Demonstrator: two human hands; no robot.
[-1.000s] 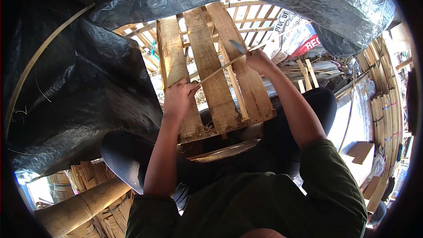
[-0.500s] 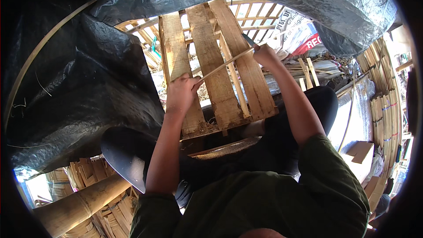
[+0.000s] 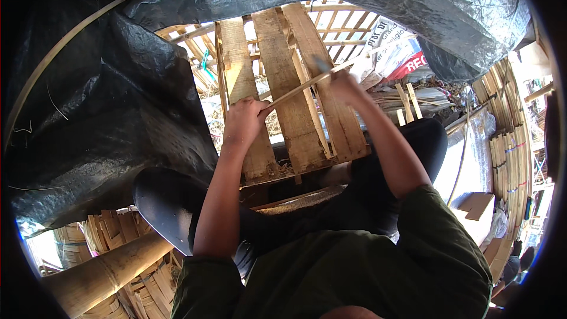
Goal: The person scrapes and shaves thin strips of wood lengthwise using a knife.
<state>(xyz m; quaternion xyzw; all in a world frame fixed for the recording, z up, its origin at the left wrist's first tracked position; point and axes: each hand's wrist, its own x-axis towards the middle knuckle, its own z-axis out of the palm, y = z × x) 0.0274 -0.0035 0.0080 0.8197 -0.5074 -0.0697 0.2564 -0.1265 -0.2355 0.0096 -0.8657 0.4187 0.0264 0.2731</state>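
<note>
My left hand (image 3: 244,119) is closed round the near end of a thin bamboo strip (image 3: 298,90), resting over the left plank of a slatted wooden bench (image 3: 277,85). From there the strip slants up to the right across the planks. My right hand (image 3: 346,87), smeared by motion, is closed at the strip's farther part. A blurred dark blade, seemingly a knife (image 3: 322,64), sticks out from this hand and lies against the strip. Its handle is hidden in my fingers.
Black plastic sheeting (image 3: 112,100) hangs at the left and across the top. Upright pale sticks (image 3: 407,103) stand right of the bench. A thick bamboo pole (image 3: 109,272) lies lower left; bundled bamboo strips (image 3: 509,159) and a cardboard box (image 3: 474,207) are at the right.
My right hand and the blade have moved left and slightly down along the strip, uncovering more of its far end. My left hand keeps its grip in nearly the same place.
</note>
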